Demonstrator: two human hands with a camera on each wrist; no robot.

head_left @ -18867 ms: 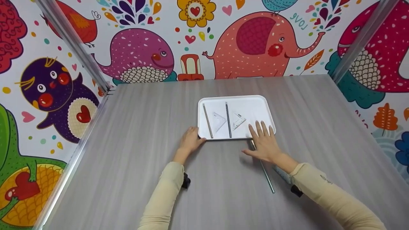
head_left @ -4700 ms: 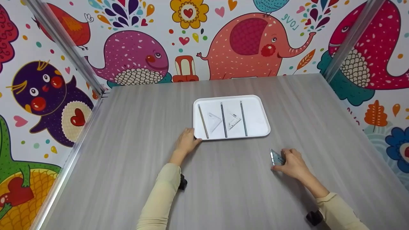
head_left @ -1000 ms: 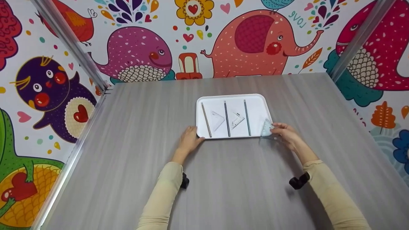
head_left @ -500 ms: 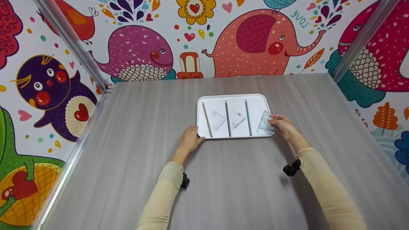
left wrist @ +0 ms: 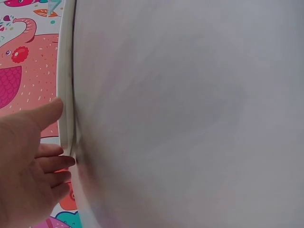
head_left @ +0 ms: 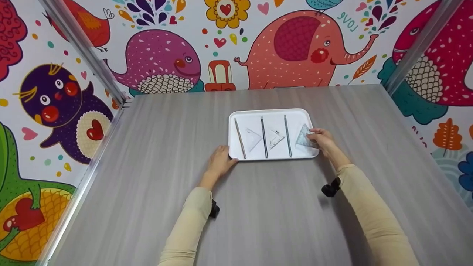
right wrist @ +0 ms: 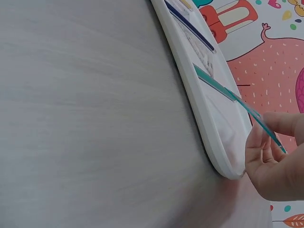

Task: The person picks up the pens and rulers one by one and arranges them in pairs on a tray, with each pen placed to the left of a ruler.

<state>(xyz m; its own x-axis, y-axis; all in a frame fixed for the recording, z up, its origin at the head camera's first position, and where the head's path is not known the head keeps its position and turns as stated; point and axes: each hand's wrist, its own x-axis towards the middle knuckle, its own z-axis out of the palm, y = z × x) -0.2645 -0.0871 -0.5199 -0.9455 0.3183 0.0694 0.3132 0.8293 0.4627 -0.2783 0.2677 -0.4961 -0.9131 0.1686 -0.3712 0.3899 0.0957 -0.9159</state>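
My left hand (head_left: 218,162) holds the near left corner of a white tray (head_left: 273,111); in the left wrist view its thumb (left wrist: 50,113) touches the rim. My right hand (head_left: 324,141) pinches a bluish clear set square (head_left: 302,137) over the tray's right end. The right wrist view shows this set square (right wrist: 254,114) edge-on, tilted above the tray. On the tray, from left to right, lie a brownish pencil (head_left: 240,138), a clear triangular set square (head_left: 254,139), a dark pencil (head_left: 264,137), another clear set square (head_left: 277,139) and a teal pencil (head_left: 288,136).
The tray rests on a grey wood-grain table (head_left: 258,214). Behind and left of the table stand walls printed with cartoon animals (head_left: 292,62). Metal posts (head_left: 87,53) rise at the back corners.
The teal pencil, earlier on the table, now lies on the tray. My right hand has taken the bluish set square from the table over the tray's right end. My left hand stays at the corner.
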